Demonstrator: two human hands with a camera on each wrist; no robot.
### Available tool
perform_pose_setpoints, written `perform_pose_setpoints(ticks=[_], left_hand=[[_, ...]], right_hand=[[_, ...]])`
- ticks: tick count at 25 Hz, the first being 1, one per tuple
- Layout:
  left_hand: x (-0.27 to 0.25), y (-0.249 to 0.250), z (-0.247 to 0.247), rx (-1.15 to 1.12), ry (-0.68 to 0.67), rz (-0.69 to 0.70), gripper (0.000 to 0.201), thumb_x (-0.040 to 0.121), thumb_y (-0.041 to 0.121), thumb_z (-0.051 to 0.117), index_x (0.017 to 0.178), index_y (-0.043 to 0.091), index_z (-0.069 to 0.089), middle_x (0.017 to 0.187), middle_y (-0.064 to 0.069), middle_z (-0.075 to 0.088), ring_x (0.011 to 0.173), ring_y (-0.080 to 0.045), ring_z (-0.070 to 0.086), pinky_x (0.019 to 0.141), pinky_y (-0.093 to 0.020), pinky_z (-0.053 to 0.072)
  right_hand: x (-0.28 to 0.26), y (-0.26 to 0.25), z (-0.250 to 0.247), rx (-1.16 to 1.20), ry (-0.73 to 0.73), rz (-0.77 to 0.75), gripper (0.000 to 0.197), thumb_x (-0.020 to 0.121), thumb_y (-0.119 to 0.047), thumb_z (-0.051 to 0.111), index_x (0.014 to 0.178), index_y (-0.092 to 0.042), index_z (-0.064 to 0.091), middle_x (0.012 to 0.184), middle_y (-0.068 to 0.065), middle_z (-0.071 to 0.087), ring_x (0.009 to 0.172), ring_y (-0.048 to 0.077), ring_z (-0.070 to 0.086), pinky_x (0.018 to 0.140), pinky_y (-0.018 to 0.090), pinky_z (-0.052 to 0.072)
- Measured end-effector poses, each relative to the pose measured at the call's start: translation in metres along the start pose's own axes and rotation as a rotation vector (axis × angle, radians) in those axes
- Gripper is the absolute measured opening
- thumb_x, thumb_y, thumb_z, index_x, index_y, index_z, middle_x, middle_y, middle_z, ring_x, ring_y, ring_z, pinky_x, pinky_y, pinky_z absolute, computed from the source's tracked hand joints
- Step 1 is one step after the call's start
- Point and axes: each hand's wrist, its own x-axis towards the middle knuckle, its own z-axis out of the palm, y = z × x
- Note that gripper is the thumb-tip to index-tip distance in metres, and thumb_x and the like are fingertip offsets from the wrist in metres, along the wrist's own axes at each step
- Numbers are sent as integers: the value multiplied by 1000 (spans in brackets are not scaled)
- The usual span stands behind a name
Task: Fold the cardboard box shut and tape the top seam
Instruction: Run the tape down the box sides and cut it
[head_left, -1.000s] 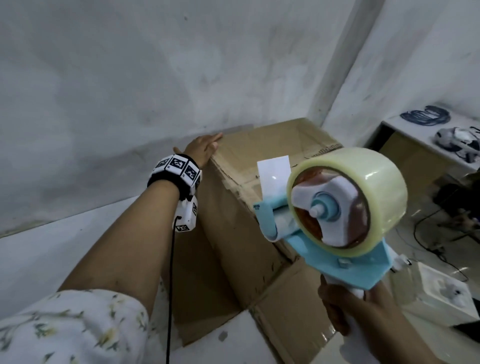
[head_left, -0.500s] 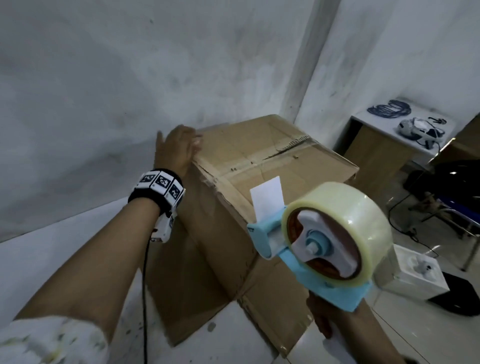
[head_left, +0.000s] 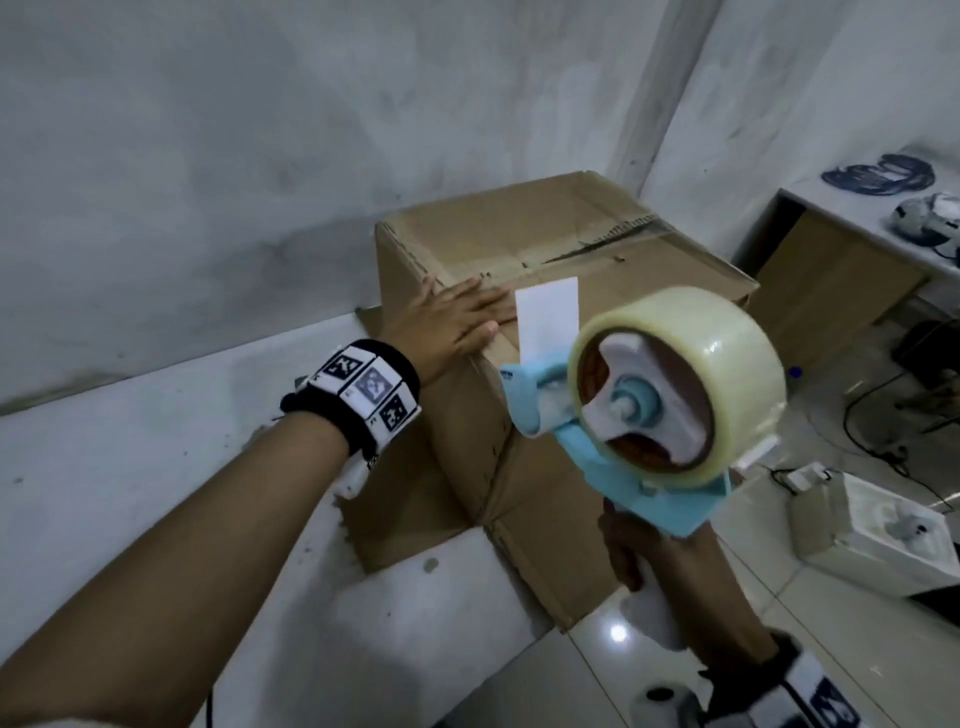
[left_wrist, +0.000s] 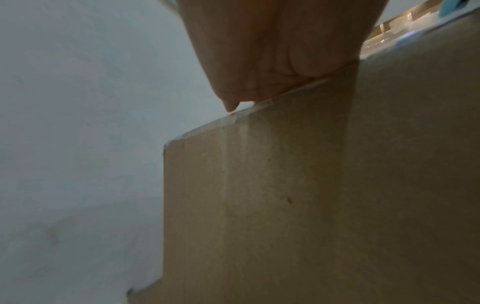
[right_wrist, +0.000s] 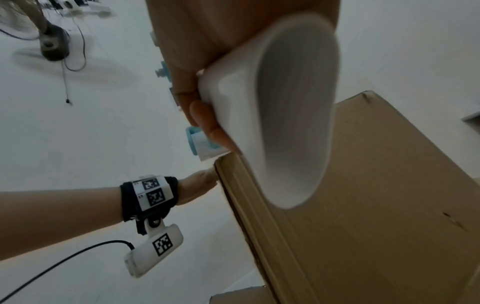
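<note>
The cardboard box (head_left: 545, 260) is big and brown. It stands on the floor (head_left: 130, 467) by the wall, and its top flaps are folded down flat. Old clear tape and rough torn marks run along the top seam (head_left: 597, 249). I cannot see what is inside.

The left hand (head_left: 457, 322) lies flat on the near top edge, fingers straight, holding nothing. A moment ago it was at the far corner of the box. The right hand (head_left: 654, 561) is wrapped tight around the white handle of the blue tape gun (head_left: 670, 400), held up in front of the box, now a little higher than before.
</note>
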Motion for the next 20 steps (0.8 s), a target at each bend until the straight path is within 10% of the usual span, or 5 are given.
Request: perform_pose_setpoints(ticks=[8,14,20], left_hand=[[1,14,0,84,-21,-81,48,97,46,16,143,36,24,157,6,14,146,-18,0,113,-53,-7],[-20,55,27,-66,61,86,59,86,42,18,140,27,37,151,9,30,144,-13,14,114,-31,-3],[-12,45,26,-214,7,85,107,58,89,-7,139,34,35,150,16,28,130,4,14,110,-30,1]], right_hand=[[-51,11,-40,-110,-15,31,31,49,-37,62,32,-21,41,30,-2,38,30,7,36,39,15,32],[-36,25,-38,77,-46,-78,31,57,-30,67,56,-10,43,39,-7,39,34,5,30,36,17,27],[-18,33,-43,-134,-76,-214,22,67,-19,59,58,-21,38,44,-13,51,41,-1,46,44,8,36]])
